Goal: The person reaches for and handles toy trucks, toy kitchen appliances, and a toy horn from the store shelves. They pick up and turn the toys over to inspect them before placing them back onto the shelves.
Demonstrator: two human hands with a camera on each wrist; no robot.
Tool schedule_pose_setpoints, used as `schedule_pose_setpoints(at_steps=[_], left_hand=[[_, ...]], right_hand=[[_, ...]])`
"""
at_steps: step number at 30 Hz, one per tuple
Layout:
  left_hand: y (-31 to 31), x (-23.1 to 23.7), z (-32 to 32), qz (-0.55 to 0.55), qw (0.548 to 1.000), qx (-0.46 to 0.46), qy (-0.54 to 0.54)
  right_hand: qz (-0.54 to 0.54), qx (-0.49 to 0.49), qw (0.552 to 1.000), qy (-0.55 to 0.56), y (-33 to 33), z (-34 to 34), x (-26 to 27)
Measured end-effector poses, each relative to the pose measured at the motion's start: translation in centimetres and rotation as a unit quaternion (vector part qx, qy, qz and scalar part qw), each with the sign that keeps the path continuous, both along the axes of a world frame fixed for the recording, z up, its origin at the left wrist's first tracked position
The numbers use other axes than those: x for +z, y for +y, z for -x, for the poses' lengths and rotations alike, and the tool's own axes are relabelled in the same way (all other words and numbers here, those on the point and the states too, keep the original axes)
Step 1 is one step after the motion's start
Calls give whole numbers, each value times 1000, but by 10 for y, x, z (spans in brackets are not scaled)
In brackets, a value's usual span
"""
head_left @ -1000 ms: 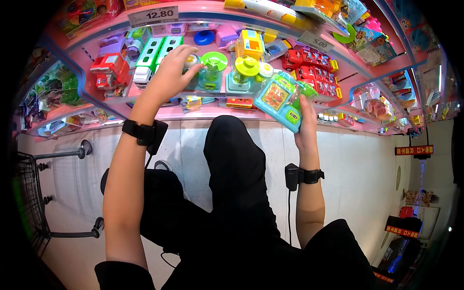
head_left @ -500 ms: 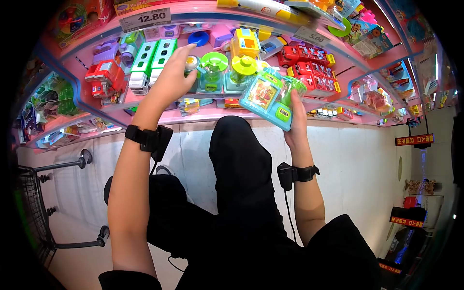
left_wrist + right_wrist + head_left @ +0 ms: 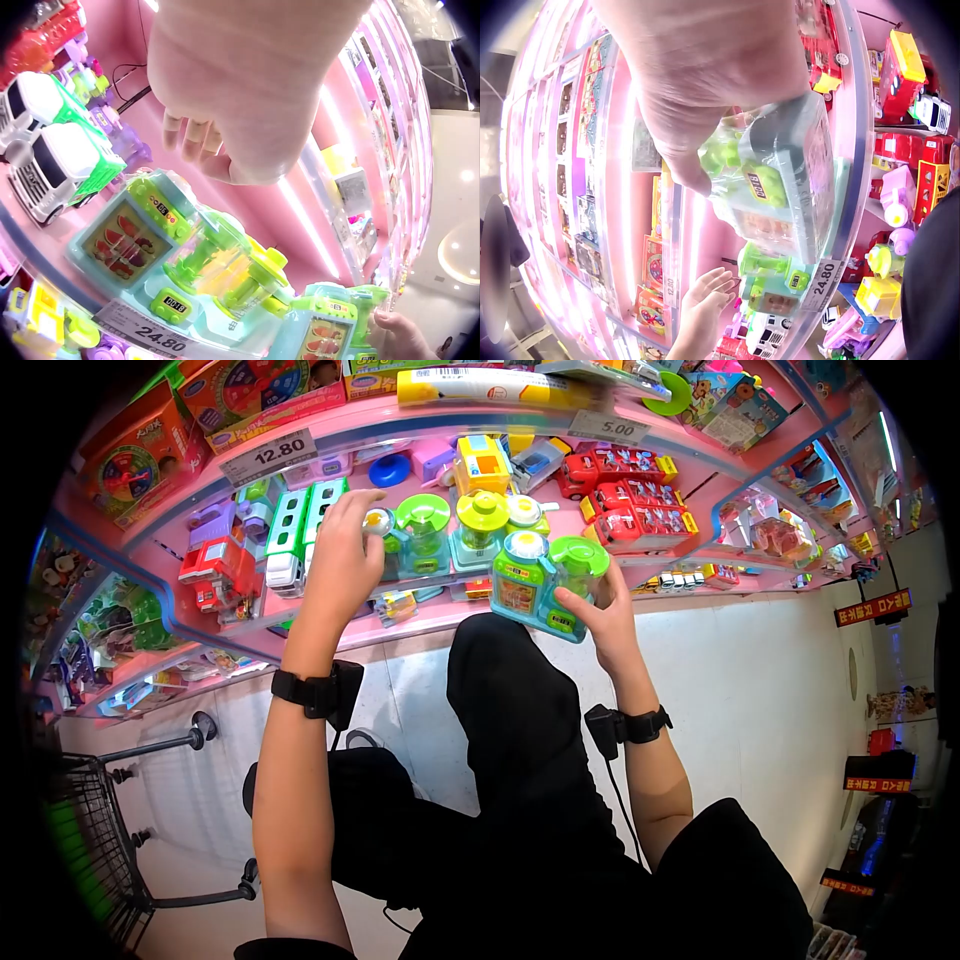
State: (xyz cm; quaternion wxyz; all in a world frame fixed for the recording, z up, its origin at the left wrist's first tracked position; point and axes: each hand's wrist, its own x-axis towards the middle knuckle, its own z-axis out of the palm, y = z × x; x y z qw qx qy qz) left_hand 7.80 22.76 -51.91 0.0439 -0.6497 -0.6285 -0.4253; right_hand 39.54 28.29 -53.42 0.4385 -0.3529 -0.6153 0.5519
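In the head view my right hand holds a teal and green toy juicer set in clear wrap, just in front of the shelf. Its thumb lies across the front, and the right wrist view shows the wrapped toy against the palm. My left hand is raised beside a matching toy juicer set on the shelf. In the left wrist view its loosely bent fingers hang above that toy's picture panel, holding nothing. A similar set with a yellow-green lid stands alongside.
White and green toy trucks and a red toy truck stand left on the pink shelf. Packed red cars are to the right. A price rail runs above. A wire cart stands on the floor at left.
My right hand has brought its juicer set leftward and turned it more upright, with the thumb now across the front. The left hand stays by the shelf toy, and the head view has shifted.
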Motion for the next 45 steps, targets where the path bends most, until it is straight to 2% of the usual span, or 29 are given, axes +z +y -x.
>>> schedule_pose_setpoints(at_steps=[4,8,12,18,21,26,31,34,37,40,43,45], left_hand=[[-6,6,-3,15,1000,-14,-14],[-10,12,-13,32,998,-39,39],[-15,13,-26,36,993,-114,-21],[-23,9,-35,63,987,-122,-82],[-24,11,-38,99,982,-118,-104],[-30,13,-44,146,967,-137,-158],[-40,14,-46,172,959,-126,-189],[-35,8,-39,166,943,-167,-235],[-38,11,-38,172,943,-178,-224],[-44,20,-40,177,950,-169,-195],[-44,22,-38,175,956,-172,-160],[-42,14,-33,160,964,-171,-130]], right_hand=[[19,17,1000,13,-1,2,-1],[56,15,997,47,-3,4,2],[85,28,991,102,3,5,4],[164,64,959,223,6,21,10],[192,72,949,238,3,28,18],[150,107,962,203,-1,40,23],[15,102,987,124,-14,51,27],[-57,97,990,90,-25,53,29],[-62,108,989,76,-29,46,34],[-21,88,989,115,-28,44,33],[90,51,979,176,-24,41,34],[70,23,980,183,-17,41,34]])
